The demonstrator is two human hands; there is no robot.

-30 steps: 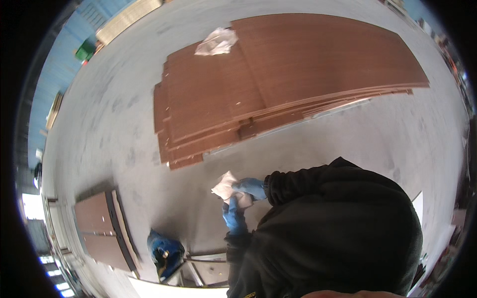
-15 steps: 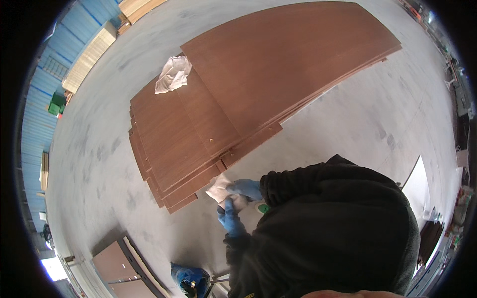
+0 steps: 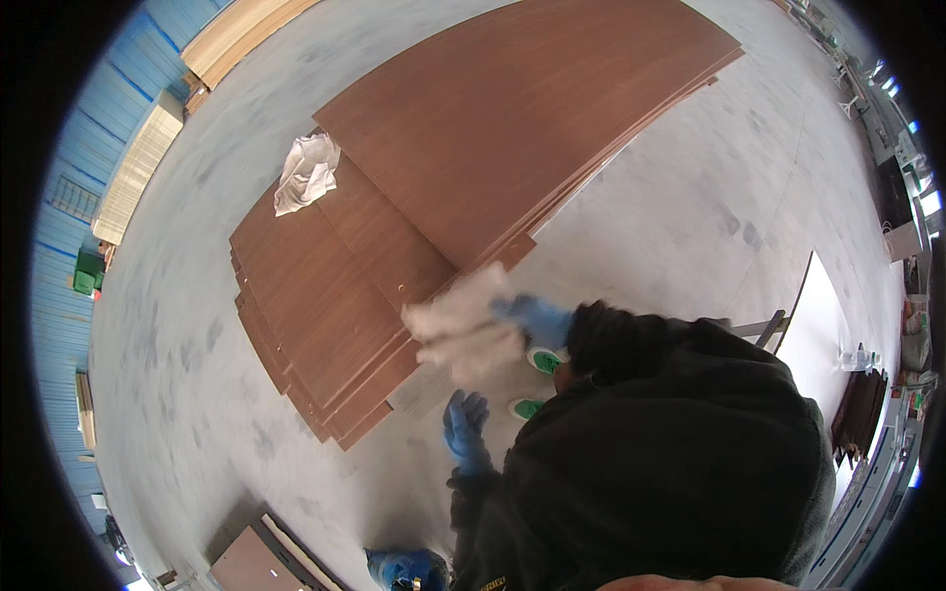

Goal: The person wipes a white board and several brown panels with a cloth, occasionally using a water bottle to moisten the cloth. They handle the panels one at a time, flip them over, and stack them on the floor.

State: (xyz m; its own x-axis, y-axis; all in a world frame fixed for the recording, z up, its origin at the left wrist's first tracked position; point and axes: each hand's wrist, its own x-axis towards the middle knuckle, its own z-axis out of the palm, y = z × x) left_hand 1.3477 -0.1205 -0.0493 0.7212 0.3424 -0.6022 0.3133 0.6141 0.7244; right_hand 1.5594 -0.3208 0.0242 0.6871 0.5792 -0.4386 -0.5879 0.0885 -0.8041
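The right hand (image 3: 537, 320), in a blue glove, is closed around a soft, crumpled white cloth (image 3: 461, 330), blurry, just over the near edge of the flat brown wood boards (image 3: 473, 167) stacked on the grey floor (image 3: 168, 394). The left hand (image 3: 463, 428), also gloved, hangs open with spread fingers and holds nothing. Another wrinkled white rag (image 3: 305, 172) lies on the boards.

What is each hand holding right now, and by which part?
The right hand grips a blurred white cloth at its right edge. The left hand is open and holds nothing, hovering over the concrete floor.
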